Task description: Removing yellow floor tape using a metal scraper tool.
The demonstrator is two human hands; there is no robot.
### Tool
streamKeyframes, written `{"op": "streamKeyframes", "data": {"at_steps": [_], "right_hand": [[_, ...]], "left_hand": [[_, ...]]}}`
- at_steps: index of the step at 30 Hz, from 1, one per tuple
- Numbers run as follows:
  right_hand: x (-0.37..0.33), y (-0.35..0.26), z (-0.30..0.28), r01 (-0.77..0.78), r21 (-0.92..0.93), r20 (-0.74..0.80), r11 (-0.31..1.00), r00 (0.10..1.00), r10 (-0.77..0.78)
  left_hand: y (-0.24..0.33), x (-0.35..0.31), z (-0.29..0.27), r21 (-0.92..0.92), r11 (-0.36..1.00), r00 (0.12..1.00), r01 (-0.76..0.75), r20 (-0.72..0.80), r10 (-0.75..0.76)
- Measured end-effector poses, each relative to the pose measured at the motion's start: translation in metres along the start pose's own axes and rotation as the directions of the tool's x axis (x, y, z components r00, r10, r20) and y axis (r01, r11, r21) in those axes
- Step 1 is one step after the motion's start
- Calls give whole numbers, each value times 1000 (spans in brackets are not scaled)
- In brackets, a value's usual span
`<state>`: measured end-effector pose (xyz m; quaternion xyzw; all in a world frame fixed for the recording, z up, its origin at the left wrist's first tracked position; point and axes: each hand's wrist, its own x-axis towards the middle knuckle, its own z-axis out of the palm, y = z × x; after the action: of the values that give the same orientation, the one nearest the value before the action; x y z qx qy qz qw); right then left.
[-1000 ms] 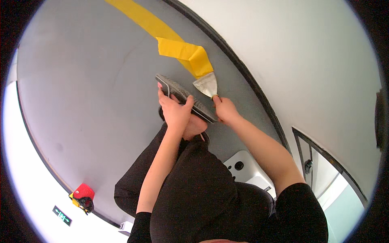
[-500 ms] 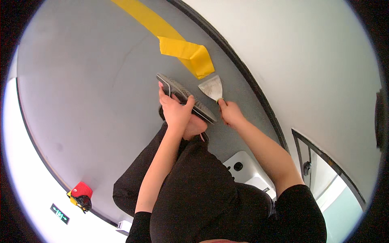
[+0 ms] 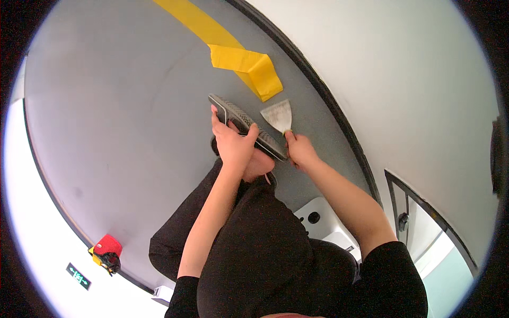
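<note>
My left hand [image 3: 235, 143] grips a dark shoe [image 3: 241, 119] by its side, fingers under it and thumb over the edge. The shoe is tipped so that its grey patterned sole shows. A bare heel [image 3: 260, 163] sits just below that hand. To the right, my right hand [image 3: 301, 150] is closed round the handle of a scraper [image 3: 278, 115], its handle mostly hidden by the fingers. The scraper's wide, smudged metal blade points away from me, beside the sole and apart from it. Beyond the blade lies yellow floor tape [image 3: 196, 24] with a loose, folded-over end [image 3: 265, 77].
Grey floor [image 3: 122, 122] spreads to the left, and a black skirting strip [image 3: 323, 87] edges the white wall at right. A white plastic seat or stool [image 3: 319, 209] stands by my right elbow. A red, yellow and black bundle [image 3: 107, 249] rests at the far left edge.
The whole scene has shifted slightly in the picture. Both hands keep their holds, and the shoe and scraper stay almost in the same place.
</note>
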<state>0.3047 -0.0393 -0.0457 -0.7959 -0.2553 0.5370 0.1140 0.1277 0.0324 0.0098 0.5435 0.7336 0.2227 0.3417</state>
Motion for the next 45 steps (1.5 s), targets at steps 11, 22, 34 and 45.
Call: {"op": "streamKeyframes", "data": {"at_steps": [11, 22, 34, 45], "right_hand": [[13, -17, -10, -91, 85, 76, 992, 994, 85], [6, -66, -26, -238, -43, 205, 970, 948, 242], [16, -61, -31, -99, -195, 251, 976, 957, 147], [16, -29, -35, 21, -165, 105, 986, 994, -3]], "left_hand": [[-7, 2, 0, -15, 1000, 1000, 13, -12, -13], [-7, 3, -1, 45, 999, 999, -29, -31, 30], [-16, 4, 4, -2, 1000, 999, -9, -44, 9], [-2, 3, 5, 26, 1000, 1000, -15, -3, 15]]}}
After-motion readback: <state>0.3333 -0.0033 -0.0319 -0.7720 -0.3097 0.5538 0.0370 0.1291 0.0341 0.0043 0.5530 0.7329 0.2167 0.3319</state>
